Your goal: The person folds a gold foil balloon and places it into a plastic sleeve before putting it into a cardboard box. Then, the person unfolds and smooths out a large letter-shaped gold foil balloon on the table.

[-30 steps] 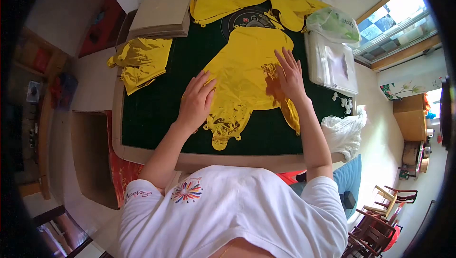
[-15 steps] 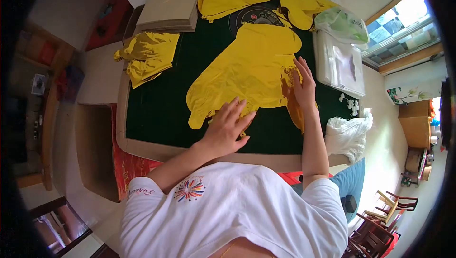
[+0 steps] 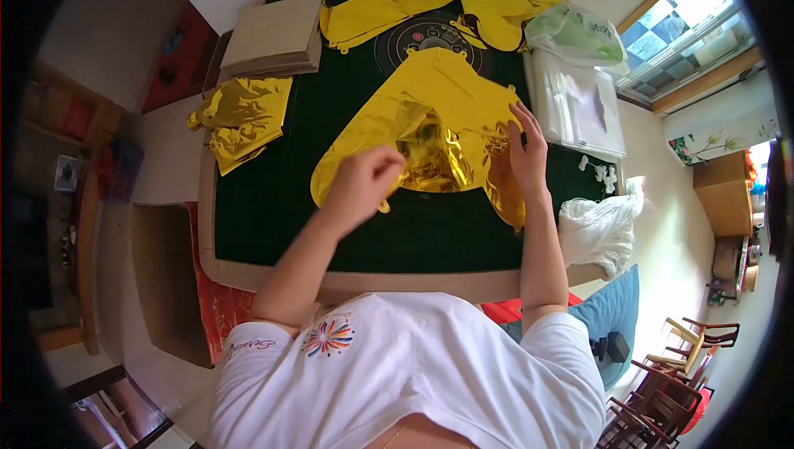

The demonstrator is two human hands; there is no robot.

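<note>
In front of me a flat gold foil balloon (image 3: pixel 447 89) lies on the dark green table top (image 3: pixel 413 238). Its middle is creased and shiny. My left hand (image 3: pixel 357 190) is over its lower left part, fingers curled in and pinching the foil near the lower edge; the fingertips are partly hidden. On the right side, my right hand (image 3: pixel 529 150) rests on the balloon's edge with fingers stretched out. Below those fingers a narrow, darker gold part (image 3: pixel 503 188) hangs toward the table's near side.
Folded gold foil (image 3: pixel 248 114) lies at the left, below a cardboard stack (image 3: pixel 273 35). More foil balloons (image 3: pixel 393 7) lie at the back over a round black panel (image 3: pixel 413 40). Clear plastic sleeves (image 3: pixel 575 110) and a white plastic bag (image 3: pixel 602 226) line the right edge.
My left hand has gone from spread flat to pinched and shifted slightly left, and the balloon's middle has become wrinkled. My right hand stays on the right edge. The view has shifted slightly.
</note>
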